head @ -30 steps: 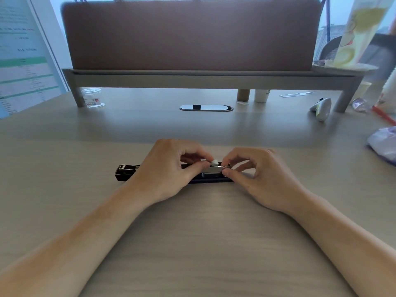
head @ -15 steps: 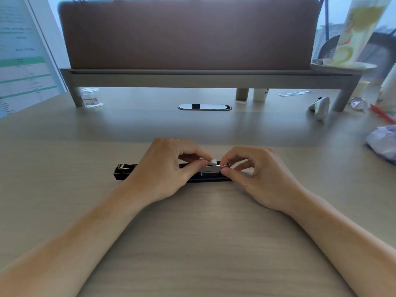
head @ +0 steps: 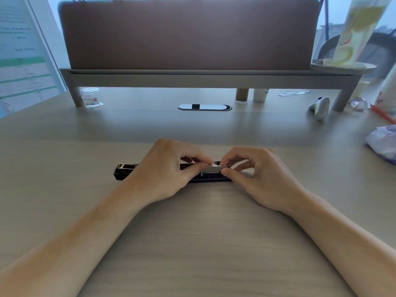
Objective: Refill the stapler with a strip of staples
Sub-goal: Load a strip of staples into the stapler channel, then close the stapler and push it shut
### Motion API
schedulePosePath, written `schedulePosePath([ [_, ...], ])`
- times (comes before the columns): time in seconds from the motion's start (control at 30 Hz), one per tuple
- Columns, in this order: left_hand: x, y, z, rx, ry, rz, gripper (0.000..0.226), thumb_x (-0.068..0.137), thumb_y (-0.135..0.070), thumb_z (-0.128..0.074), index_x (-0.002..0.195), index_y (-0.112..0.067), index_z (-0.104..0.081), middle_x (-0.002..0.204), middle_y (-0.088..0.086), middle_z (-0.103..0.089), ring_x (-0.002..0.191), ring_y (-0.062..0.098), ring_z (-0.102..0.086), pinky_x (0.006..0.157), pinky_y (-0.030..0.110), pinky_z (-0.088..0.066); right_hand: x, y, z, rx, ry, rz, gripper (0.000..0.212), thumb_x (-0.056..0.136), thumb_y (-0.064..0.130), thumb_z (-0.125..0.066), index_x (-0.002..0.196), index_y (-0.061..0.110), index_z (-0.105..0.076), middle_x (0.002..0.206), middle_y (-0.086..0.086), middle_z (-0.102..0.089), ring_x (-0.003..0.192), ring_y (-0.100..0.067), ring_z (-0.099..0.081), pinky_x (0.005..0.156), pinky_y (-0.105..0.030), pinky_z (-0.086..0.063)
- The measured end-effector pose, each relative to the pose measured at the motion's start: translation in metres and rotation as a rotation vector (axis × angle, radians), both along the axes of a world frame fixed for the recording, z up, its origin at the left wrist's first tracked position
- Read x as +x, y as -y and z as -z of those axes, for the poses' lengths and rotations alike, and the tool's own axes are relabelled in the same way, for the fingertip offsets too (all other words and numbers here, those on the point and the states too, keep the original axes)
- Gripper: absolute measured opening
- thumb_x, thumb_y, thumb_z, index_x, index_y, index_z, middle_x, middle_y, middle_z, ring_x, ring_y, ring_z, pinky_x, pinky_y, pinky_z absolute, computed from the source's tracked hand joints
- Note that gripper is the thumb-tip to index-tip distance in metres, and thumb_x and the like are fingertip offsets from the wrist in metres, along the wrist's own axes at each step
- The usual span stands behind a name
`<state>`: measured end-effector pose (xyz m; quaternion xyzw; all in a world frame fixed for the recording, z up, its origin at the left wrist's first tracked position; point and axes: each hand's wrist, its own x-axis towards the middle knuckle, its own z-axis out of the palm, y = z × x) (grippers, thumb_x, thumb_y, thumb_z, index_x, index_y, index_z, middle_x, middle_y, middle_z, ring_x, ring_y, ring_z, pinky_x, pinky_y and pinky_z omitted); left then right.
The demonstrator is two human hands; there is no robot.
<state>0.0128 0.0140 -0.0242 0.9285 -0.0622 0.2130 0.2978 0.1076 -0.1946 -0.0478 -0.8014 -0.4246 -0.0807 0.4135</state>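
A long black stapler [head: 125,171] lies flat across the wooden desk [head: 192,243], its left end showing and its middle hidden under my left hand [head: 165,170]. A silver strip of staples [head: 215,167] sits over the stapler's right part. My left thumb and forefinger pinch the strip's left end. My right hand [head: 263,176] pinches its right end between thumb and forefinger. Whether the strip rests inside the channel is hidden by the fingers.
A grey shelf riser [head: 203,77] with a brown panel spans the back of the desk. Under it sit a clear plastic tub [head: 91,97], a cable port [head: 204,107] and two small cups [head: 259,94]. A white handheld device [head: 320,107] and crumpled plastic [head: 383,142] lie at the right.
Both hands stay pinched on the strip over the stapler; only the fingertips shift slightly. The view has moved a little.
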Motion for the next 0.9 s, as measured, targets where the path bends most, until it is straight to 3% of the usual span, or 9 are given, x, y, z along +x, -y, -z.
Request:
schedulePosePath([
  [0.1, -0.002, -0.002, 0.000, 0.034, -0.008, 0.006, 0.014, 0.090, -0.026, -0.077, 0.098, -0.036, -0.084, 0.095, -0.020, -0.082, 0.095, -0.006, -0.072, 0.083, 0.008, -0.050, 0.000, 0.000, 0.001, 0.002, -0.007, 0.005, 0.009, 0.090, 0.015, -0.077, 0.088, 0.023, -0.075, 0.085, 0.009, -0.077, 0.086, -0.009, -0.074, 0.081, -0.029, -0.061],
  [0.23, -0.004, -0.008, -0.002, 0.036, 0.019, -0.089, 0.003, 0.085, -0.033, -0.080, 0.084, -0.032, -0.078, 0.089, -0.020, -0.080, 0.090, -0.001, -0.072, 0.074, 0.005, -0.047, 0.000, 0.002, 0.001, 0.032, -0.063, 0.025, 0.018, 0.087, 0.018, -0.081, 0.094, 0.026, -0.067, 0.089, 0.005, -0.077, 0.080, -0.013, -0.075, 0.079, -0.037, -0.062],
  [0.33, -0.004, -0.010, 0.000, 0.102, 0.009, -0.084, 0.012, 0.082, -0.039, -0.080, 0.075, -0.032, -0.074, 0.084, -0.017, -0.079, 0.076, 0.011, -0.075, 0.073, 0.029, -0.057, -0.001, 0.001, -0.001, 0.040, -0.084, 0.031, 0.025, 0.085, 0.014, -0.083, 0.095, 0.024, -0.063, 0.087, 0.004, -0.078, 0.078, -0.010, -0.075, 0.077, -0.034, -0.062],
  [0.4, -0.003, -0.009, 0.001, 0.114, 0.007, -0.072, 0.011, 0.082, -0.040, -0.080, 0.077, -0.031, -0.075, 0.081, -0.013, -0.079, 0.068, 0.017, -0.073, 0.068, 0.036, -0.056, -0.002, 0.001, -0.002, 0.043, -0.091, 0.034, 0.026, 0.085, 0.014, -0.084, 0.094, 0.024, -0.061, 0.087, 0.003, -0.079, 0.077, -0.010, -0.075, 0.076, -0.032, -0.062],
  [0.6, 0.000, -0.004, 0.003, 0.143, 0.020, -0.060, 0.010, 0.082, -0.038, -0.081, 0.081, -0.030, -0.076, 0.072, -0.007, -0.075, 0.061, 0.012, -0.066, 0.061, 0.017, -0.047, -0.002, 0.001, -0.001, 0.049, -0.110, 0.043, 0.026, 0.083, 0.014, -0.085, 0.092, 0.023, -0.062, 0.084, 0.003, -0.078, 0.077, -0.010, -0.075, 0.074, -0.030, -0.062],
  [0.7, 0.000, -0.003, 0.002, 0.152, -0.005, -0.056, 0.010, 0.082, -0.037, -0.081, 0.081, -0.030, -0.075, 0.073, -0.010, -0.073, 0.067, -0.005, -0.062, 0.059, 0.009, -0.040, -0.004, 0.001, -0.002, 0.053, -0.109, 0.042, 0.027, 0.081, 0.015, -0.087, 0.091, 0.022, -0.063, 0.082, 0.004, -0.078, 0.076, -0.010, -0.075, 0.075, -0.030, -0.062],
  [0.77, 0.000, -0.004, 0.003, 0.171, -0.028, -0.044, 0.012, 0.082, -0.039, -0.081, 0.083, -0.031, -0.072, 0.074, -0.011, -0.072, 0.074, -0.013, -0.061, 0.064, 0.011, -0.042, -0.004, 0.001, -0.002, 0.048, -0.105, 0.048, 0.027, 0.080, 0.017, -0.089, 0.091, 0.024, -0.065, 0.080, 0.006, -0.078, 0.076, -0.010, -0.075, 0.074, -0.029, -0.062],
  [0.83, -0.004, -0.009, -0.001, 0.150, -0.052, -0.035, 0.021, 0.079, -0.040, -0.083, 0.091, -0.033, -0.067, 0.085, -0.015, -0.073, 0.081, -0.007, -0.066, 0.071, 0.021, -0.052, -0.003, 0.002, -0.002, 0.042, -0.114, 0.050, 0.029, 0.078, 0.019, -0.090, 0.095, 0.026, -0.068, 0.081, 0.008, -0.078, 0.075, -0.011, -0.075, 0.075, -0.029, -0.062],
  [0.9, -0.009, -0.023, -0.010, 0.141, -0.128, -0.029, 0.037, 0.075, -0.039, -0.086, 0.101, -0.035, -0.061, 0.099, -0.019, -0.071, 0.089, -0.003, -0.069, 0.076, 0.021, -0.054, -0.001, 0.003, -0.002, 0.040, -0.132, 0.043, 0.030, 0.078, 0.020, -0.090, 0.098, 0.027, -0.069, 0.083, 0.007, -0.078, 0.073, -0.012, -0.074, 0.076, -0.030, -0.062],
])
